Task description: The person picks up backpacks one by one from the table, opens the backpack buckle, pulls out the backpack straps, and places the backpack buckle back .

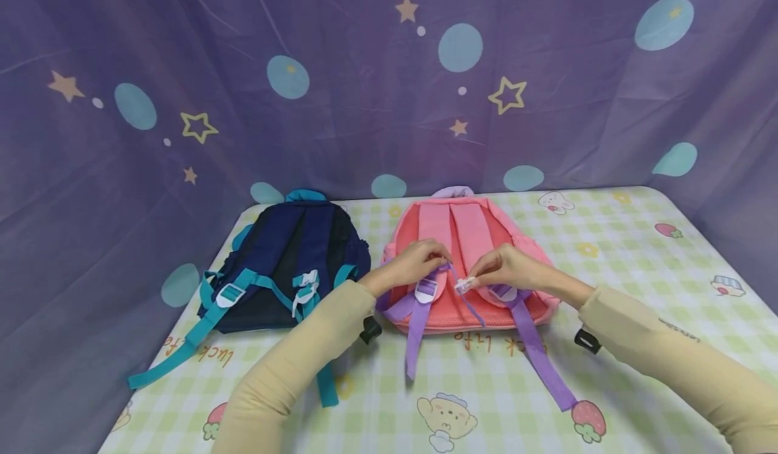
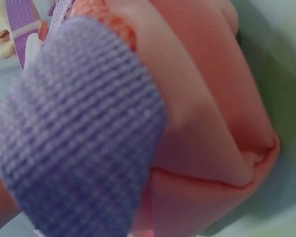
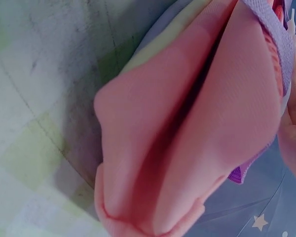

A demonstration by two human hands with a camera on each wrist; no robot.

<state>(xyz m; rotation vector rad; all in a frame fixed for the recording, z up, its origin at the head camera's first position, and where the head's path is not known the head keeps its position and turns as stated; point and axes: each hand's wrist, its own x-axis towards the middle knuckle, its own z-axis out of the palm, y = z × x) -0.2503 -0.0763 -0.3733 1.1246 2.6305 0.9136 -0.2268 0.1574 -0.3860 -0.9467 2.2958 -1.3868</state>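
Observation:
A pink backpack (image 1: 434, 221) lies with its shoulder straps facing up. Over its lower half, my left hand (image 1: 421, 262) pinches a thin purple strap (image 1: 452, 273) between thumb and fingertips. Just to the right, my right hand (image 1: 509, 267) pinches a small white buckle (image 1: 464, 285), from which purple webbing hangs down. White adjusters sit on both shoulder straps, and a loose purple strap end (image 1: 416, 339) trails toward the front. Blurred purple webbing (image 2: 79, 133) covers much of the left wrist view. The pink side (image 3: 227, 108) of the backpack fills the right wrist view.
To the left lies a navy backpack (image 1: 261, 238) with teal straps and a white buckle (image 1: 306, 285). Small black objects (image 1: 370, 330) lie partly hidden by each forearm. A green checked cloth (image 1: 389, 407) covers the table; a purple curtain (image 1: 365, 116) hangs behind.

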